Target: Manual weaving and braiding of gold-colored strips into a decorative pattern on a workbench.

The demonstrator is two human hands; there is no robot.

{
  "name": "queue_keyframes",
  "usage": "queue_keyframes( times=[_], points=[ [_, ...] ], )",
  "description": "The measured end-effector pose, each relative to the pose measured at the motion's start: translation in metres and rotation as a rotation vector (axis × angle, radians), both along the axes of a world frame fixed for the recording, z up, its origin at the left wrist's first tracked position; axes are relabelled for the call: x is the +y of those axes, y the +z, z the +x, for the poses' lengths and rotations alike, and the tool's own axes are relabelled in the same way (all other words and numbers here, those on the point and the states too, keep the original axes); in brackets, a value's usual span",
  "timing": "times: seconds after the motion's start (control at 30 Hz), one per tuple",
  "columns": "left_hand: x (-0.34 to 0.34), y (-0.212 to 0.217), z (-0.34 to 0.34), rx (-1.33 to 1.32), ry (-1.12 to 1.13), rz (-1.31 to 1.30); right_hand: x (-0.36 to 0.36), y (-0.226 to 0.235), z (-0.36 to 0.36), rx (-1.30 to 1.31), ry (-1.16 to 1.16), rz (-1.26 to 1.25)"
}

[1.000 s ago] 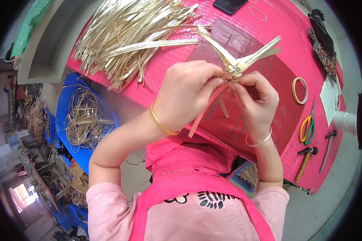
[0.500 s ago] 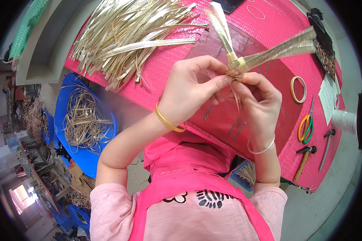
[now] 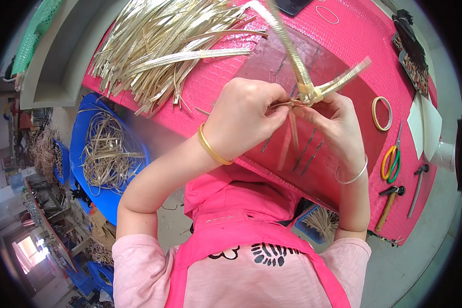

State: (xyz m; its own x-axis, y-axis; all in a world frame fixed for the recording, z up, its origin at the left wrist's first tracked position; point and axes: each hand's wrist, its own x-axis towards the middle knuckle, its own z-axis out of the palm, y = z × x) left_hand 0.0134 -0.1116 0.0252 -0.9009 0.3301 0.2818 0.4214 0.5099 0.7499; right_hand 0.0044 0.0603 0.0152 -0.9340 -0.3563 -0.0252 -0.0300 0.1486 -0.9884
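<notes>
Between my hands, above a dark red mat, is a small woven knot of gold straps. Long gold strap ends stick out from it up and to the right, and thin ends hang below. My left hand pinches a strap end on the knot's left side, fingers closed. My right hand grips the knot from the right with thumb and fingers. The finer weave is partly hidden by my fingers.
A heap of gold straps covers the table's far left. A tape roll, scissors and two hammers lie at right. A blue tub holding strap scraps stands below left; a blue basket is under the near edge.
My left hand has drawn a strap end out to the left of the knot. My right hand has shifted slightly right, and the long strap ends have swung.
</notes>
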Motion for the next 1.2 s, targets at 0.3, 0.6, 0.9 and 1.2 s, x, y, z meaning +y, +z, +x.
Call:
queue_keyframes(
  times=[0.3, 0.6, 0.9, 1.2],
  points=[
    [0.006, -0.007, 0.009, 0.505, 0.016, -0.393, 0.016, 0.002, -0.02, -0.534, 0.286, -0.155],
    [0.0, 0.008, 0.002, -0.66, 0.125, 0.49, -0.023, -0.022, 0.005, -0.105, -0.258, -0.411],
    [-0.017, -0.001, -0.01, -0.396, 0.01, 0.11, -0.015, -0.018, 0.009, 0.311, -0.152, 0.133],
    [-0.006, 0.003, 0.008, -0.183, 0.081, 0.243, -0.017, -0.02, 0.02, -0.414, -0.086, -0.654]
  ],
)
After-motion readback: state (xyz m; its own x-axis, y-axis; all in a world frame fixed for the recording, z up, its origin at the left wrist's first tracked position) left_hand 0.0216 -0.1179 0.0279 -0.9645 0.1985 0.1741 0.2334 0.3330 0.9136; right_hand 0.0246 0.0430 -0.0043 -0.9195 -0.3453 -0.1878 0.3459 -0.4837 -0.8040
